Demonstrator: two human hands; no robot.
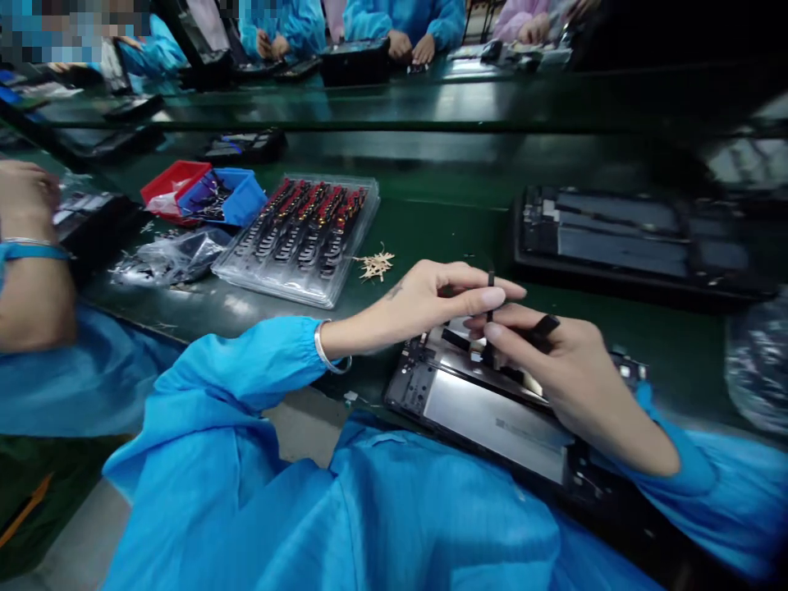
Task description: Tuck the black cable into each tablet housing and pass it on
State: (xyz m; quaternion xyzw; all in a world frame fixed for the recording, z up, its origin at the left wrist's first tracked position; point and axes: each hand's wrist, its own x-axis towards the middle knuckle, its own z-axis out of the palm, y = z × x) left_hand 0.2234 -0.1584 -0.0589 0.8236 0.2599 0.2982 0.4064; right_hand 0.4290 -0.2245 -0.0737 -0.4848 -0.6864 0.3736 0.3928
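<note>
Black strip (pixel 491 281) is pinched in my left hand (pixel 424 291); can't tell if my right hand (pixel 570 349), just below, grips it too. Probably light, bendy, easily creased, so I'd hold its edges.

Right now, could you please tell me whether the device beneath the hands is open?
Open: the device shows its interior, with a silvery panel lying uncovered.
</note>
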